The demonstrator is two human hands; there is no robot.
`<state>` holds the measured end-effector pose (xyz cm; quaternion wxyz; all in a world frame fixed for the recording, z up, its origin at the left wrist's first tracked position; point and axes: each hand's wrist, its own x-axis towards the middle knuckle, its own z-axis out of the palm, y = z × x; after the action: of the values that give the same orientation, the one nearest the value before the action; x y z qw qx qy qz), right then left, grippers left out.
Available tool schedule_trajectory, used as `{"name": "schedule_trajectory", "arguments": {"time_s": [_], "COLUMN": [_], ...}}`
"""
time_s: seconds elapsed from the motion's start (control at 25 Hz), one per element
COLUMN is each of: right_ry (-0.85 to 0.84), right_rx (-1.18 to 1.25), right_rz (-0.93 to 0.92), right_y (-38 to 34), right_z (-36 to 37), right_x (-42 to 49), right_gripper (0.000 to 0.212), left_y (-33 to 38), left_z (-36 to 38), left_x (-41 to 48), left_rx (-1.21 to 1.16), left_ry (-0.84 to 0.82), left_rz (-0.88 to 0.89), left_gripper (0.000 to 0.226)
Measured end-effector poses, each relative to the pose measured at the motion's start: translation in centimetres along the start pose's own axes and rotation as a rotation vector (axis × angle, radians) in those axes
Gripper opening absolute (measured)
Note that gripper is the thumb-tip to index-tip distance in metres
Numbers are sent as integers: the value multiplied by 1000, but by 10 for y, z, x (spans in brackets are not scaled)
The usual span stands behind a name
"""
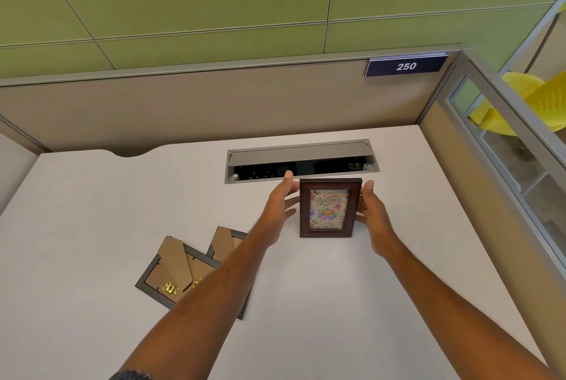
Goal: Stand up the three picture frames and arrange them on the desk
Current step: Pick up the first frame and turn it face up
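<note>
On the table (367,303), your hands bracket the upright birthday frame (329,207): left hand (280,209) and right hand (372,211), fingers spread along its sides, contact unclear. Two face-down frames (180,269) lie near-left of your left hand, the closer one, long axes slanting away.

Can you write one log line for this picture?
red frame upright on desk | left hand, right hand beside it | two frames face-down
</note>
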<state>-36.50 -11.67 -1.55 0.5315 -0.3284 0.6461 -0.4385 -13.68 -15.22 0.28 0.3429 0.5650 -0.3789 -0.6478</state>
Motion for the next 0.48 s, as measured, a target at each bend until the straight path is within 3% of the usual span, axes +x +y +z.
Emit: {"name": "schedule_trajectory", "arguments": {"time_s": [0.08, 0.28, 0.48], "right_ry": [73, 368, 227], "right_rx": [-11, 21, -14], "right_rz": [-64, -217, -268], "right_y": [0, 8, 21], "right_z": [-8, -21, 5], "right_x": [-4, -38, -75], "right_gripper": [75, 57, 51], "left_y": [-1, -18, -37], "left_z": [-14, -60, -107], "left_x": [-9, -37, -85], "left_rx": [10, -14, -123], "left_ry": [44, 147, 294], "left_rz": [14, 97, 111], "left_gripper": [74, 52, 44]}}
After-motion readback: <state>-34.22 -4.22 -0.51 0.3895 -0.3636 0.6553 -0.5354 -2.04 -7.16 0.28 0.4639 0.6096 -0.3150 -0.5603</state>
